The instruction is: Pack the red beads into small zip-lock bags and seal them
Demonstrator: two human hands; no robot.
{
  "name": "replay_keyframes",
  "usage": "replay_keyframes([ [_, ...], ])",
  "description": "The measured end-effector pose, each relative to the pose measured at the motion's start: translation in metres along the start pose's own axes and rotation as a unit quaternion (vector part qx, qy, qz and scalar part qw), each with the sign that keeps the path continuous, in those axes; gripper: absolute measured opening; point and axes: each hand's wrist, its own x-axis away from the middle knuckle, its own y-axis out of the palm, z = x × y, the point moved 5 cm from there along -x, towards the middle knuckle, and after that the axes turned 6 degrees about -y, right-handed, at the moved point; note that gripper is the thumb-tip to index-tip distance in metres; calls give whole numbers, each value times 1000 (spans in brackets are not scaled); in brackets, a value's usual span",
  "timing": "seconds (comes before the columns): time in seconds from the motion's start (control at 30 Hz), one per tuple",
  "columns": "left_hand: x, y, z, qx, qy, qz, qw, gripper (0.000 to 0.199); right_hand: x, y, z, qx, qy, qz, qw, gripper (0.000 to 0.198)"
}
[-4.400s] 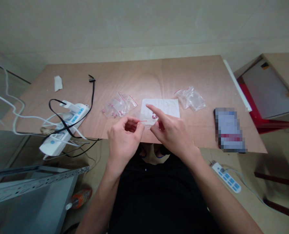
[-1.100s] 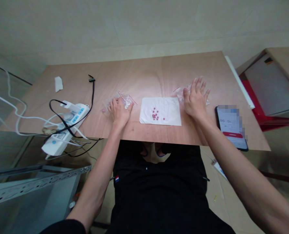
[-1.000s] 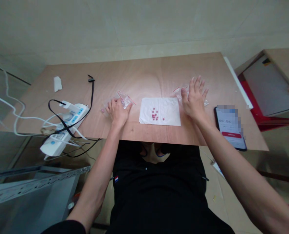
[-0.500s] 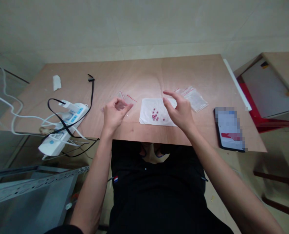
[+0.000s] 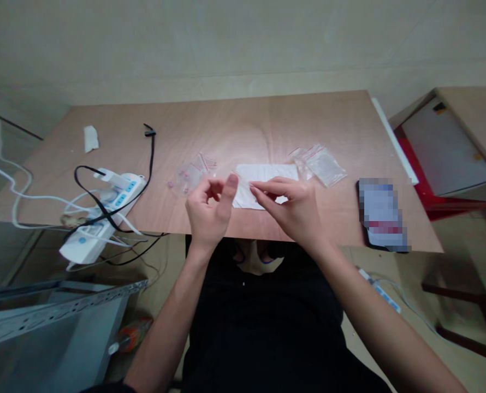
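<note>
drawn together — right grip (image 5: 297, 212) pinched over white sheet (image 5: 267, 171), left grip (image 5: 207, 217) curled, contents unclear

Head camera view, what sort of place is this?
Perhaps a small indoor work corner: a wooden table by a wall, a power strip crowded with cables, and a metal shelf.

Wooden surface (image 5: 235, 128), white sheet (image 5: 267, 171) below right grip (image 5: 296, 210), clear bags (image 5: 327, 165) beyond, phone (image 5: 382, 213) to its right, bags (image 5: 194, 170) with pink bits (image 5: 170, 184) beyond left grip (image 5: 210, 213), power strip (image 5: 122, 202) farther left
</note>
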Motion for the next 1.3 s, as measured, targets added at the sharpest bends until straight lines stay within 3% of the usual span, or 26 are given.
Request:
replay_keyframes([
  [0.1,4,19,-2,77,-69,-107,989,30,3,0,-7,76,-59,7,995,18],
  [0.2,2,25,-7,149,-123,-134,972,24,6,0,-7,94,-69,4,993,21],
  [0.3,0,28,-11,178,-163,-157,957,20,8,-1,-5,67,-45,4,997,18],
  [0.4,-1,31,-8,169,-157,-191,954,20,7,-5,0,-3,20,12,1000,19],
  [0.53,1,35,4,91,-77,-241,963,19,5,-7,9,-104,104,-6,989,22],
  [0.6,4,39,8,14,-33,-269,962,19,6,-9,11,-93,116,-21,989,22],
  [0.73,11,45,12,-172,52,-282,942,23,8,-18,9,95,65,14,993,18],
  [0.83,14,44,15,-252,51,-254,932,23,11,-27,6,236,27,67,969,19],
  [0.9,15,42,19,-263,37,-244,933,24,12,-32,6,262,17,79,962,15],
  [0.97,15,39,25,-240,27,-242,940,27,11,-34,5,231,8,64,971,9],
  [1.1,12,38,34,-157,9,-266,951,27,9,-33,-1,95,-60,-5,994,38],
  [1.2,10,39,33,-116,-10,-282,952,25,11,-28,-1,-33,-81,-80,993,45],
  [1.3,10,42,32,-91,-20,-303,948,25,14,-22,9,-148,-51,-126,980,79],
])
